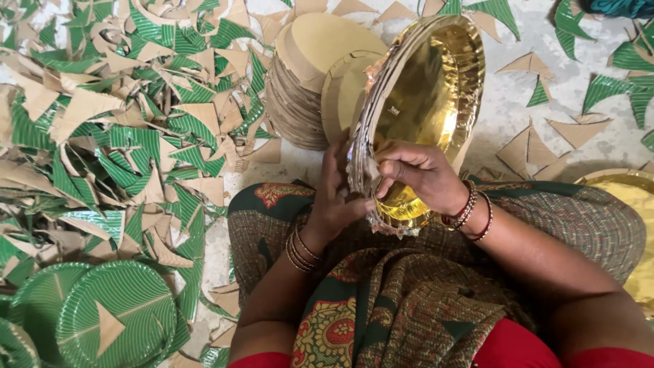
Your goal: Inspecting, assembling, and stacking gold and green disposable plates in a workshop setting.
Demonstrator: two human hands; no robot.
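Note:
A stack of shiny gold paper plates [426,95] stands tilted on edge over my lap, its hollow face turned towards me. My left hand [334,197] supports the stack's left rim from behind, fingers pressed against the plate edges. My right hand [415,174] grips the near rim, thumb and fingers pinching the front plate's edge. Both wrists wear bangles. My lap is covered by a patterned green and brown cloth [422,293].
A pile of brown cardboard discs [306,82] stands behind the gold stack. Green striped and brown paper offcuts [116,136] cover the floor at left. Green paper plates [116,313] lie at the lower left. Another gold plate [630,204] shows at the right edge.

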